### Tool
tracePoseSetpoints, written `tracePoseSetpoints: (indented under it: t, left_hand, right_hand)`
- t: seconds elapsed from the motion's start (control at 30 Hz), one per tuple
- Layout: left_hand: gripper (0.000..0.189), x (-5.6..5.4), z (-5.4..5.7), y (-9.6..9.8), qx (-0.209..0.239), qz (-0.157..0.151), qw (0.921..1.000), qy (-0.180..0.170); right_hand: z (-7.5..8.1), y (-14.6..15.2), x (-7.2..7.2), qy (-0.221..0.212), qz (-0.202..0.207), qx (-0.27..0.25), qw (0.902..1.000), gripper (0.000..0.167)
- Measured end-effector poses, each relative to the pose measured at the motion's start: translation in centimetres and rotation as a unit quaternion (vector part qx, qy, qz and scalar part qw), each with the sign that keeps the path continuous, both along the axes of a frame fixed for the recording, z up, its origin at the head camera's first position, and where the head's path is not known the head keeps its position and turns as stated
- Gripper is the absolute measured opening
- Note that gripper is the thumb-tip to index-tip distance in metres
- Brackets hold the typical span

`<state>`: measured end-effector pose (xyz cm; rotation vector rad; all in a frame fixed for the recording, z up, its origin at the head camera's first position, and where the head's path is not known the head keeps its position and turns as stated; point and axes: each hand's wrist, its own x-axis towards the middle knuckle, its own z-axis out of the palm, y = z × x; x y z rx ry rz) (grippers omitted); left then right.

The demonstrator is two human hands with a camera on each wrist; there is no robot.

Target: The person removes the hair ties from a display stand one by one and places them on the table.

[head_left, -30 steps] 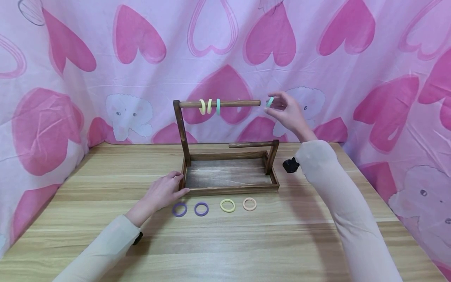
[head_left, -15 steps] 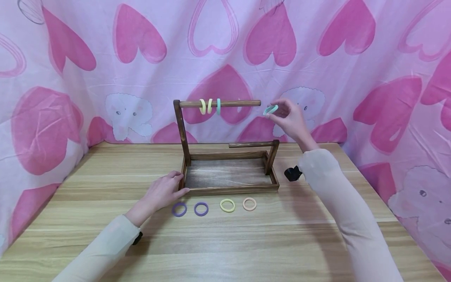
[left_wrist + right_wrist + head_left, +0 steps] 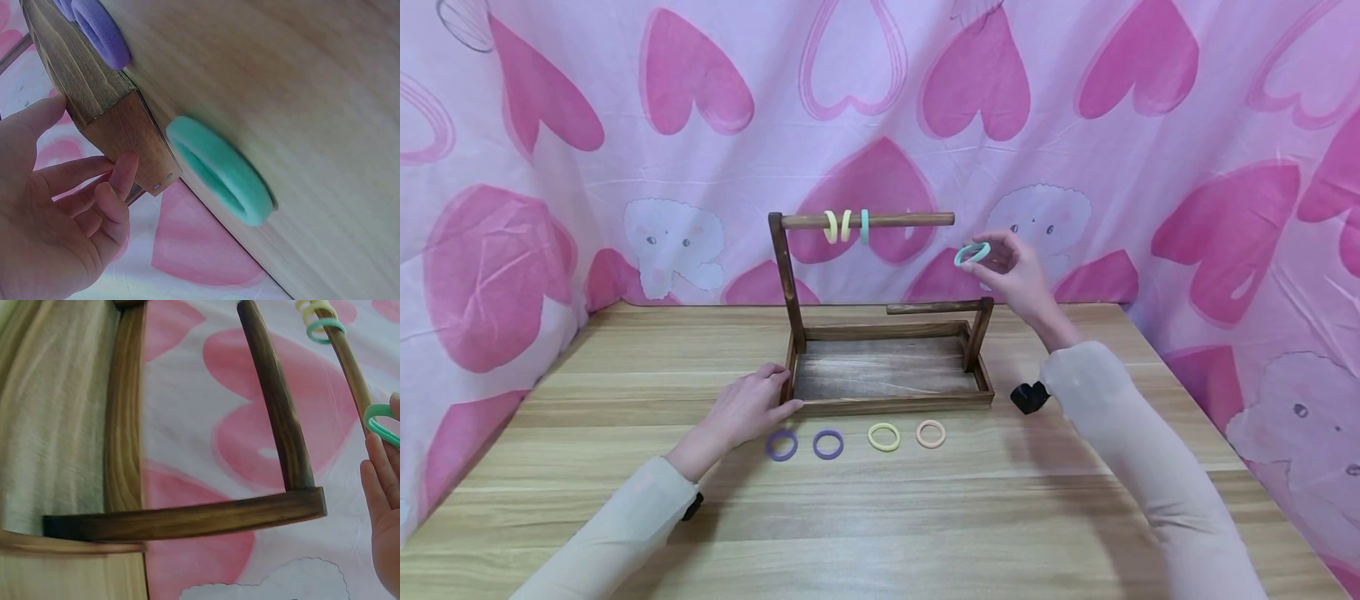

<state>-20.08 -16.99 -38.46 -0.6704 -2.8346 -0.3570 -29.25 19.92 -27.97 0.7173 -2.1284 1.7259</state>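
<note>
My right hand (image 3: 1018, 271) pinches a mint-green hair tie (image 3: 972, 254) in the air, right of and below the free end of the upper bar (image 3: 917, 220) of a wooden rack. Two yellow hair ties (image 3: 831, 227) and one mint-green one (image 3: 865, 227) hang on that bar. My left hand (image 3: 741, 408) holds the front left corner of the rack's tray (image 3: 887, 406), thumb at the front wall, fingers at the end wall. In the left wrist view, a green hair tie (image 3: 219, 169) lies on the table beside that corner; the head view does not show it.
Two purple hair ties (image 3: 828, 445), a yellow one (image 3: 883, 437) and a peach one (image 3: 931, 434) lie in a row before the tray. A shorter, lower bar (image 3: 934, 308) extends leftward from the rack's right post. A pink heart-patterned cloth (image 3: 880, 100) hangs behind the table.
My right hand has lowered from the height of the upper bar with the mint-green hair tie, whose loop has turned more into view. The left hand has stayed at the tray corner.
</note>
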Motion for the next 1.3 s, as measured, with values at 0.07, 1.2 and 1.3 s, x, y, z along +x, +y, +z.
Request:
tracePoseSetpoints:
  t: [0.07,1.2,1.3]
  left_hand:
    - [0.053,0.0,0.0,0.0,-0.001,0.000,1.0000,0.000]
    - [0.054,0.0,-0.1,-0.1,-0.004,0.002,1.0000,0.000]
    - [0.054,-0.1,-0.1,-0.1,-0.004,0.003,1.0000,-0.003]
  right_hand:
    - [-0.4,-0.1,0.2,0.008,0.010,-0.007,0.9999,0.034]
    - [-6.5,0.8,5.3,-0.045,0.121,0.018,0.9914,0.036]
    - [-6.7,0.8,5.9,-0.057,0.126,0.015,0.9902,0.034]
